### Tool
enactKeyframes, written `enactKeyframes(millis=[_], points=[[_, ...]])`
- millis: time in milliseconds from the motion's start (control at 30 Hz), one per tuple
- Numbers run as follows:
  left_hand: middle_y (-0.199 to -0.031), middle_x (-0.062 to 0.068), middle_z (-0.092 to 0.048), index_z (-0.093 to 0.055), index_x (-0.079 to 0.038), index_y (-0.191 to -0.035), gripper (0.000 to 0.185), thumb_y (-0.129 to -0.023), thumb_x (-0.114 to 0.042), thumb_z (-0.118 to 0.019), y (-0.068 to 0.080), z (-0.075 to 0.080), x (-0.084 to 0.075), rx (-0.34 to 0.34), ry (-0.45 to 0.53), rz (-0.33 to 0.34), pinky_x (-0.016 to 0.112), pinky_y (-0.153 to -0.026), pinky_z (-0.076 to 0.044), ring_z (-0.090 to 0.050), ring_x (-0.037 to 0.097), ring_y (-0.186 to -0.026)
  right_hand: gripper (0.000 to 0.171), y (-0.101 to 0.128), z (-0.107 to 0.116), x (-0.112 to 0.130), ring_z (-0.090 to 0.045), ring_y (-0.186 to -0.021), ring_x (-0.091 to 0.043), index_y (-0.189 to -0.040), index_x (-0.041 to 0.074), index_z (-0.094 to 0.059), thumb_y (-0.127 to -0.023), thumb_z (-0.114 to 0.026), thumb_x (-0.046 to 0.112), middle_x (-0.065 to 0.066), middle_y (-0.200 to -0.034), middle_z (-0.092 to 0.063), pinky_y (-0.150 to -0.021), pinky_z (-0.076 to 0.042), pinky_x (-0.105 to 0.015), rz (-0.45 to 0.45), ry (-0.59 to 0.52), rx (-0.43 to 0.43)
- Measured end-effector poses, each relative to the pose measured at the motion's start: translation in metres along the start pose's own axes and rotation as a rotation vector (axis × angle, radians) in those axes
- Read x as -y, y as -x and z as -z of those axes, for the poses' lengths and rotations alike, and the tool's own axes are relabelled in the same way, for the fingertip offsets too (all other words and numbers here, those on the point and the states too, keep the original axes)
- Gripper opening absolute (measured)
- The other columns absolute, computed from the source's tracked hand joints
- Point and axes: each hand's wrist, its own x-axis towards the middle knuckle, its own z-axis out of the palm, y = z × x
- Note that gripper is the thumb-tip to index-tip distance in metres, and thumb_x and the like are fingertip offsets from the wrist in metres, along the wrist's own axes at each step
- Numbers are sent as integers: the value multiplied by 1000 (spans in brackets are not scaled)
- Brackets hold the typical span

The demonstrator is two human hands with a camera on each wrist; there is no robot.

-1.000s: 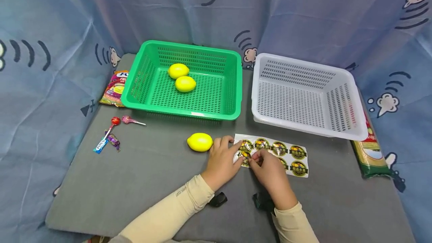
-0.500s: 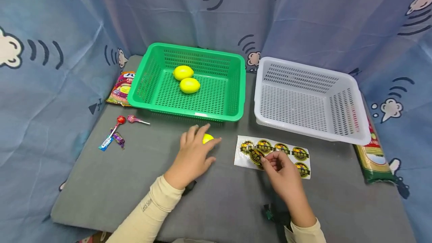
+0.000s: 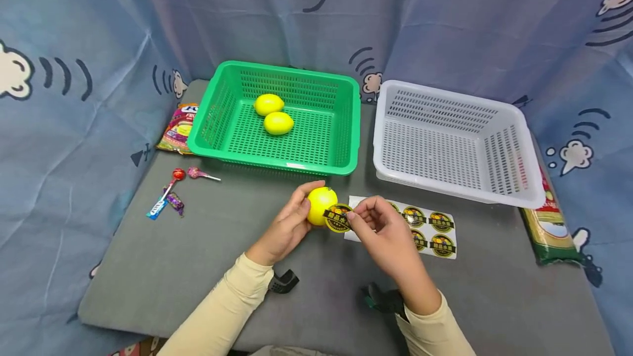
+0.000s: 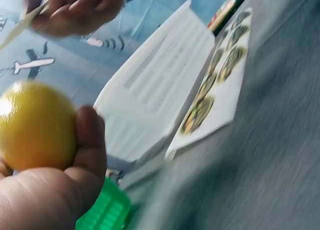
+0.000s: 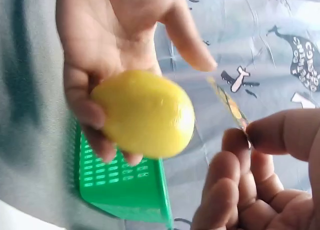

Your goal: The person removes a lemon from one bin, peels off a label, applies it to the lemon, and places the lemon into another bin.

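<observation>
Since the earlier frame, the left hand [image 3: 284, 229] has lifted the lemon [image 3: 321, 205] off the grey table [image 3: 198, 257], where it was lying under the fingers half a second ago, and now holds it up in front of the green basket [image 3: 277, 117]. The fingers curl around the lemon from the left side, and the thumb presses on it, as the left wrist view shows. The right hand [image 3: 383, 232] has also moved: before, it was picking at the sticker sheet [image 3: 427, 227], and now it is raised and pinches one round sticker [image 3: 338, 218] between thumb and fingertips. The sticker is peeled off the sheet and its edge is just beside the right side of the lemon; from the right wrist view a small gap is between them.

On the far left, a candy bag [image 3: 177, 128] lies beside the green basket, and two lollipops [image 3: 190, 174] with some small wrapped sweets lie near it on the table. Two more lemons [image 3: 273, 114] rest touching each other inside the green basket. To the right stands the white basket [image 3: 455, 142]. The sticker sheet lies flat on the table in front of it. At the far right edge lies a green packet [image 3: 549, 229].
</observation>
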Motion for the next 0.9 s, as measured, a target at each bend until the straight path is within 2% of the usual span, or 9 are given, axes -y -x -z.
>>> enactKeyframes(millis=[100, 233, 433, 567, 700, 767, 800, 867, 900], points=[[-149, 12, -39, -19, 2, -161, 66, -114, -40, -40, 0, -10, 2, 9, 64, -12, 33, -98, -47, -50, 20, -126, 11, -3, -6, 3, -64, -78, -17, -100, 6, -66, -97, -76, 8, -5, -91, -69, -71, -53, -24, 26, 43, -34], [-147, 9, -42, -22, -3, -162, 61, -114, -30, -47, -1, -18, 6, -6, 84, -23, 32, -100, -48, -51, 20, -126, 11, -5, -12, 1, -64, -78, -15, -101, 7, -67, -96, -77, 9, -3, -91, -70, -72, -53, -23, 57, 124, -73], [-147, 8, -46, -30, -8, -159, 55, -112, -20, -55, 0, -21, 11, -79, 86, -18, 32, -99, -50, -54, 22, -123, 14, -5, -14, -3, -64, -77, -15, -101, 6, -69, -94, -81, 8, -1, -89, -72, -72, -52, -22, 158, 193, -139], [-144, 9, -48, -33, -9, -158, 53, -112, -22, -55, 4, -26, 8, -96, 137, -28, 35, -97, -53, -57, 23, -119, 19, -5, -14, -5, -61, -77, -14, -100, 4, -68, -92, -85, 9, -2, -86, -69, -73, -49, -21, 149, 142, -161], [-141, 12, -48, -29, -8, -160, 54, -113, -25, -51, 10, -35, -2, -98, 229, -10, 39, -95, -57, -62, 25, -115, 23, -4, -13, -7, -58, -83, -17, -105, 1, -67, -91, -84, 6, -7, -93, -65, -75, -47, -21, 110, 55, -190], [-141, 13, -47, -29, -7, -161, 53, -114, -22, -47, 13, -40, -8, -140, 265, 13, 41, -95, -58, -62, 27, -115, 19, -4, -12, -9, -61, -92, -19, -110, 0, -69, -94, -79, 3, -10, -104, -67, -79, -48, -21, 175, 70, -225], [-142, 13, -47, -31, -8, -160, 51, -113, -19, -46, 13, -42, -10, -171, 264, 17, 41, -95, -58, -62, 28, -115, 18, -4, -12, -9, -63, -98, -22, -113, 0, -70, -96, -76, 1, -11, -110, -68, -84, -49, -21, 247, 81, -244], [-142, 14, -50, -34, -8, -160, 50, -113, -15, -46, 13, -45, -12, -232, 234, 19, 40, -95, -58, -62, 27, -116, 18, -4, -14, -7, -65, -109, -28, -119, 0, -73, -103, -67, 5, -14, -119, -71, -95, -50, -27, 461, 128, -277], [-140, 14, -52, -37, -9, -160, 49, -112, -14, -47, 12, -47, -12, -252, 219, 16, 37, -95, -57, -62, 25, -115, 21, -4, -17, -6, -65, -117, -30, -123, -1, -73, -106, -63, 8, -15, -124, -71, -103, -48, -30, 572, 153, -267]])
